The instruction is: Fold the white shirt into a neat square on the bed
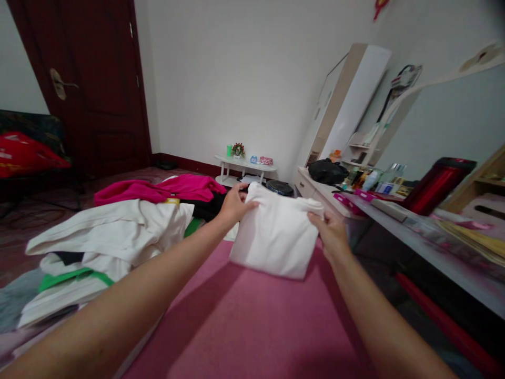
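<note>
A folded white garment (278, 231) hangs between my two hands, just above a pink bed surface (244, 326). My left hand (239, 204) pinches its upper left corner, thumb in front. At the upper right corner, my right hand (328, 227) grips the cloth between thumb and fingers. The lower edge of the cloth slants over the pink surface. Which kind of garment it is, I cannot tell. To the left lies a heap of loose clothes, with a white garment (130, 231) and a bright pink garment (169, 188) on top.
On the right stands a dressing table (398, 221) with bottles, a black bag (328, 171) and a red cylinder (437, 184). A low white table (246, 166) is against the far wall. At far left, a red bag (29, 155) rests on a chair near a dark door (82, 79).
</note>
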Motion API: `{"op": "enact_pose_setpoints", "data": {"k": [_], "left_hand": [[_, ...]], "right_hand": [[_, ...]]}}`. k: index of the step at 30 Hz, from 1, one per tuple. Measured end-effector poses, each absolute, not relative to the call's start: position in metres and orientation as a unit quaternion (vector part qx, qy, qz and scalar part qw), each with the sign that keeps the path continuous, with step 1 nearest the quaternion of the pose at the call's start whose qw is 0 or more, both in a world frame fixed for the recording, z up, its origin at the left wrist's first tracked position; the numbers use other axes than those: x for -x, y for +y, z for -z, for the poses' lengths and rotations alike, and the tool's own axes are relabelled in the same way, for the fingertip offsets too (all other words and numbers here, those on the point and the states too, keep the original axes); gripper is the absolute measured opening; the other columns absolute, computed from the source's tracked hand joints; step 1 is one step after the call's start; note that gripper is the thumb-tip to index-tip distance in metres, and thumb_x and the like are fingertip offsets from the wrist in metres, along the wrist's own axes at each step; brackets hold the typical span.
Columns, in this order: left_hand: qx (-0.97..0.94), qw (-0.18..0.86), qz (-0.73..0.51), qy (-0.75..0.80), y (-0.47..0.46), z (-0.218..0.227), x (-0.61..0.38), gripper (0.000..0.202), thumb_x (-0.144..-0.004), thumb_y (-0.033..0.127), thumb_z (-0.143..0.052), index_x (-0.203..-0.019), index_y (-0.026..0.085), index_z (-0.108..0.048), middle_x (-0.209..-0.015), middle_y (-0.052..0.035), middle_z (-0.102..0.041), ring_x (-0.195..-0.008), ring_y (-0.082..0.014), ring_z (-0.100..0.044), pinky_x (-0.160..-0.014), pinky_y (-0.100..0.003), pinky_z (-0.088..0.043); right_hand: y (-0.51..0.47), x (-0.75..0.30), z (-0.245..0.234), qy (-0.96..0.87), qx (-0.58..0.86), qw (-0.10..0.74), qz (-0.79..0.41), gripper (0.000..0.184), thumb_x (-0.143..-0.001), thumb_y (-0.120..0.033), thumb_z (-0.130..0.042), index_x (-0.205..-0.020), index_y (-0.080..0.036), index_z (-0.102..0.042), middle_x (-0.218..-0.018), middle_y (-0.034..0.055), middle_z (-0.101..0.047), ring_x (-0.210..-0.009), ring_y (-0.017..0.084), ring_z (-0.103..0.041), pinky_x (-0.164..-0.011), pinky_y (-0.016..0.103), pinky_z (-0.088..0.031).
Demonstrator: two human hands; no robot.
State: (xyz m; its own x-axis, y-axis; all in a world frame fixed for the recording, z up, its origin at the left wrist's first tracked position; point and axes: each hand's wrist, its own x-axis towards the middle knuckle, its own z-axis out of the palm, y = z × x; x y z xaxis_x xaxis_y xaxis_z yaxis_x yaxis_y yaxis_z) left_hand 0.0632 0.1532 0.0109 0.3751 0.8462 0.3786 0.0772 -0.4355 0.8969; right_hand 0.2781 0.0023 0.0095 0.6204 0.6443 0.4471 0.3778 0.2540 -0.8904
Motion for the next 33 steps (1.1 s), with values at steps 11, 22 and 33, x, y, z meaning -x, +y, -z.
{"op": "enact_pose_setpoints", "data": {"k": [11,22,33], "left_hand": [[-0.906,0.206,-0.253,0.269,0.118,0.063,-0.032,0.031,-0.066,0.004,-0.057,-0.084,0.022,-0.075,-0.091,-0.0045,-0.072,-0.090,-0.0205,-0.064,-0.083,-0.028,-0.047],[-0.925,0.144,-0.209,0.283,0.129,0.004,-0.102,0.040,-0.078,0.007,-0.045,-0.109,0.014,-0.069,-0.113,-0.0125,-0.067,-0.109,-0.0228,-0.059,-0.097,-0.032,-0.041],[-0.941,0.144,-0.111,0.284,0.124,0.115,-0.141,0.051,-0.092,0.035,-0.033,-0.142,0.029,-0.036,-0.157,-0.0014,-0.017,-0.143,-0.0313,-0.012,-0.110,-0.062,-0.015]], "right_hand": [[-0.063,-0.296,0.079,-0.543,0.696,0.466,-0.060,0.032,-0.064,-0.020,-0.053,-0.092,-0.017,-0.069,-0.094,0.0072,-0.071,-0.087,0.023,-0.063,-0.082,0.037,-0.050],[-0.008,-0.295,0.035,-0.536,0.685,0.491,0.049,0.044,-0.073,-0.017,-0.041,-0.111,-0.015,-0.062,-0.111,0.0098,-0.066,-0.106,0.021,-0.061,-0.098,0.036,-0.044],[0.056,-0.262,0.129,-0.500,0.856,0.131,-0.004,0.055,-0.097,-0.048,-0.015,-0.147,-0.029,-0.026,-0.156,0.0022,-0.016,-0.143,0.024,-0.016,-0.111,0.053,-0.018]]}}
